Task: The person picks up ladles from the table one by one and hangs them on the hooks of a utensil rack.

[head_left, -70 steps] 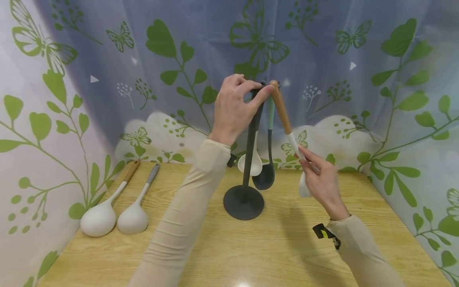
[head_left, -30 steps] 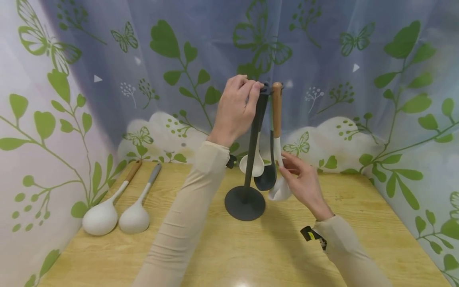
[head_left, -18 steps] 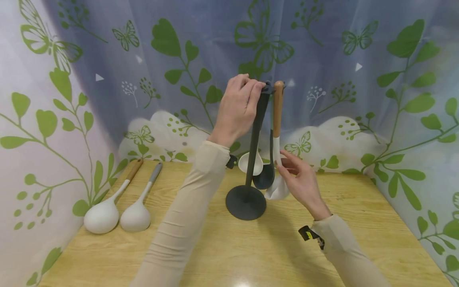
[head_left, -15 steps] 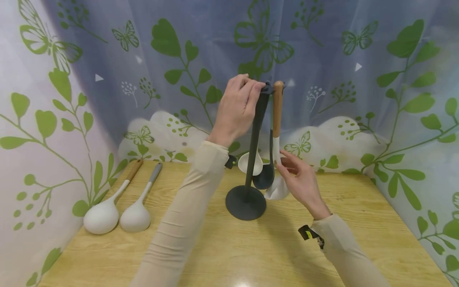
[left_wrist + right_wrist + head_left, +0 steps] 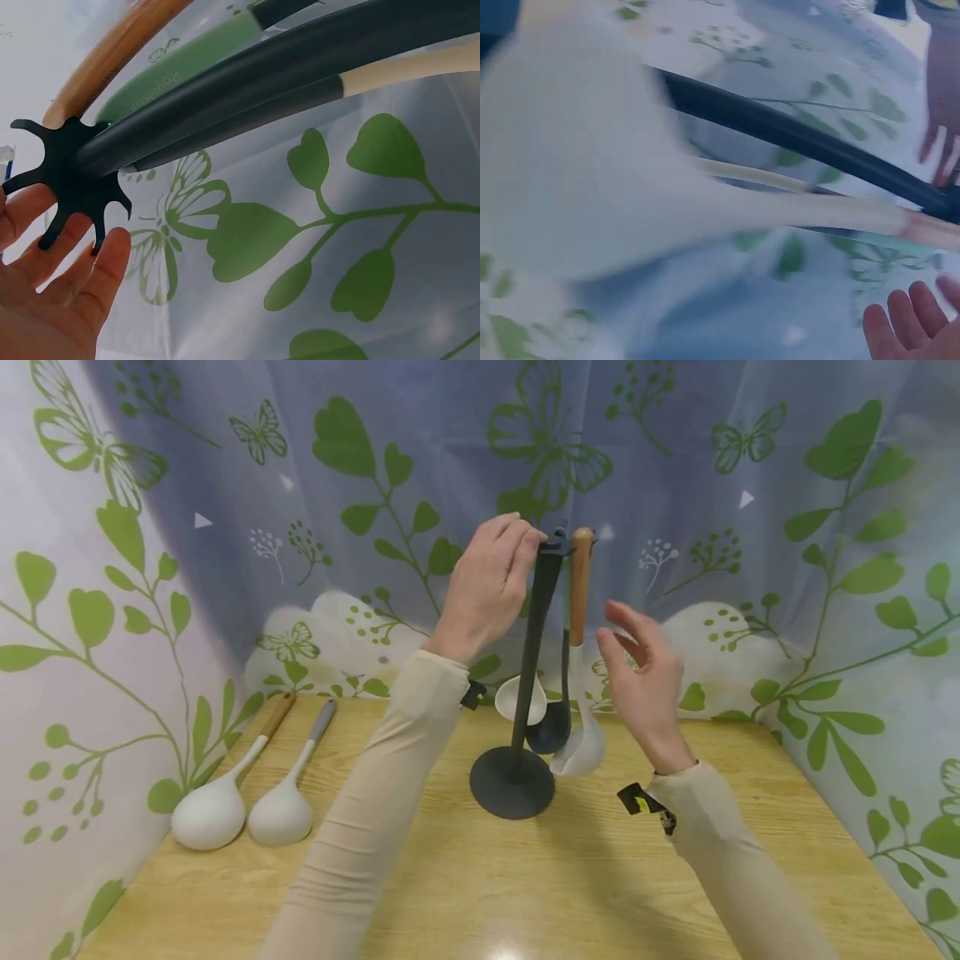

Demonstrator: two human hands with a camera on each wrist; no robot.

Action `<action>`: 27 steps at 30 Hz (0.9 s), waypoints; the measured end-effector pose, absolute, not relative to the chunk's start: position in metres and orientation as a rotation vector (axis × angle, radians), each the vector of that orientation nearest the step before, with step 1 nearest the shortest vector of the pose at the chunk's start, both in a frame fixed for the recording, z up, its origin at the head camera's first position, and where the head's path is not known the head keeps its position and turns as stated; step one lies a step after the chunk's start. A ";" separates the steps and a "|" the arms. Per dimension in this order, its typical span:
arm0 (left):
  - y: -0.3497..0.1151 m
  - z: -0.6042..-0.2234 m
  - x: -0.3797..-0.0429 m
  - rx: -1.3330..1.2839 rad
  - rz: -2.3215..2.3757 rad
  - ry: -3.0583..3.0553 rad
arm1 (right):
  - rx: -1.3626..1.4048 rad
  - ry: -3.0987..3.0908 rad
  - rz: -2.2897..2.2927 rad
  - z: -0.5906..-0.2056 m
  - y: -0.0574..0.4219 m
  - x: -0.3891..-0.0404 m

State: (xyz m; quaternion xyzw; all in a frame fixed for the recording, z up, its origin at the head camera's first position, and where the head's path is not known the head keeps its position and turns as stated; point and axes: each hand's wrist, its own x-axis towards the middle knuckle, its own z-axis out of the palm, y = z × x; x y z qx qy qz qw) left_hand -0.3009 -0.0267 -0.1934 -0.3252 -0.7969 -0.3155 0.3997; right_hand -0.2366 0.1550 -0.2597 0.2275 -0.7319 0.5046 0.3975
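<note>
Black utensil stand [image 5: 528,668] on a wood-grain table [image 5: 675,885], with 3 utensils hung from its hooked head and 2 bare hands beside it. The left hand [image 5: 491,585] touched the top of the stand from its left side; in the left wrist view its fingers lay slightly spread, nearly straight, with the hooks [image 5: 71,172] against and between them. The thumb's contact could not be told. The right hand [image 5: 647,689] was raised to the right of the stand, apart from the utensils, its fingers loosely bent and the thumb separated from them; it pinched nothing. The right wrist view, partly blurred, showed 4 of its digits near the hung handles.

The white ladle with a brown handle [image 5: 582,745] hung on the right of the stand, nearest the right hand, its bowl overlapping that of the black ladle with a green handle [image 5: 552,727]. The cream ladle with a black handle [image 5: 516,700] hung behind the stand's pole, partly hidden by it.

Well to the left of the stand, 2 further white ladles lay on the table, bowls downward: a brown-handled one [image 5: 208,814] and, just beside it, a grey-handled one [image 5: 281,817]. Behind the stand rose a blue-grey curtain [image 5: 450,435] printed with green leaves and butterflies.
</note>
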 end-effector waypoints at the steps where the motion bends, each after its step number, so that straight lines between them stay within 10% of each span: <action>1: -0.027 -0.194 -0.301 -0.824 -0.800 -2.016 | 0.580 -1.834 1.267 -0.252 0.154 -0.236; 27: -0.030 -0.190 -0.300 -0.799 -0.840 -2.032 | 0.944 -2.187 0.866 -0.172 0.156 -0.307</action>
